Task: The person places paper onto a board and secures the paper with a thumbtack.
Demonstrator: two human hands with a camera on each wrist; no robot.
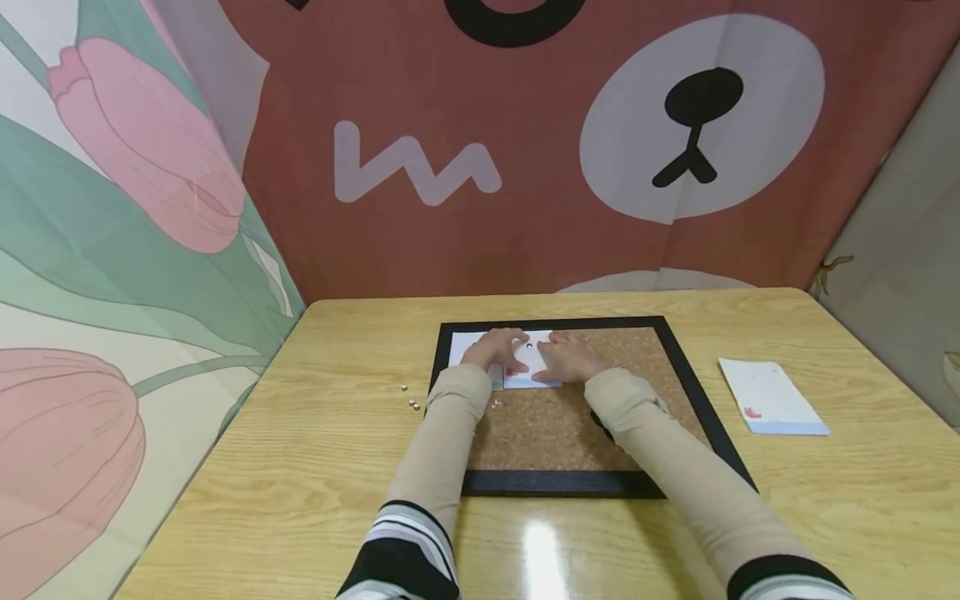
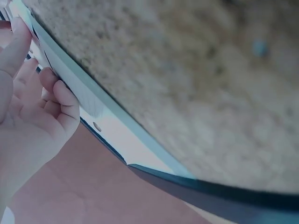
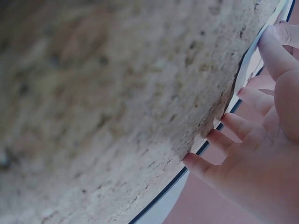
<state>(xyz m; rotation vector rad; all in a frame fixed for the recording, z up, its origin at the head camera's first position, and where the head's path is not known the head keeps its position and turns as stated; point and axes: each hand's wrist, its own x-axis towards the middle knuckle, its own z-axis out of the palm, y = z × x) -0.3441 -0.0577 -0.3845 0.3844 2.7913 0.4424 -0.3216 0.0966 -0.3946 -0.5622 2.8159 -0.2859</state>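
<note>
A small white rectangular paper sheet (image 1: 531, 367) lies mid-frame, on the upper left of a black-framed brown cork board (image 1: 540, 437); the left hand (image 1: 497, 347) touches its left side, thumb and index finger apart, other fingers seemingly bent, though the wrist view is hazy; the right hand (image 1: 573, 360), fingers spread apart, touches its right side.
</note>
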